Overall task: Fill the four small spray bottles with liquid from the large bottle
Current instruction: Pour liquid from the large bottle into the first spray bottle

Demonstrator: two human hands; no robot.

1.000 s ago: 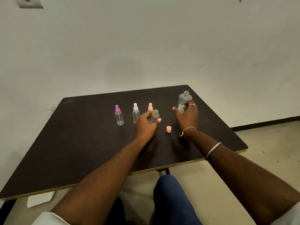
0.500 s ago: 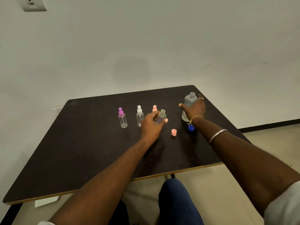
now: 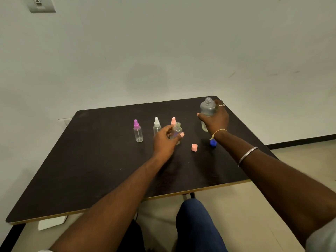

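Note:
My left hand (image 3: 164, 140) grips an uncapped small clear spray bottle (image 3: 177, 130) standing on the dark table (image 3: 91, 170). Behind it stand three capped small bottles: purple-topped (image 3: 137, 131), white-topped (image 3: 156, 125) and pink-topped (image 3: 173, 121). My right hand (image 3: 216, 120) is wrapped around the large open clear bottle (image 3: 207, 108) at the table's far right, which is upright and just off the surface. A loose pink cap (image 3: 194, 147) and a blue cap (image 3: 213, 142) lie between my hands.
The table's near edge runs with a light wooden trim (image 3: 209, 189). A white wall rises behind, with a switch plate (image 3: 41, 4) at top left. My knee in blue trousers (image 3: 196, 220) is below the table edge.
My right hand has closed on the large bottle and raised it slightly, uncovering the blue cap. My left hand keeps holding the small open bottle.

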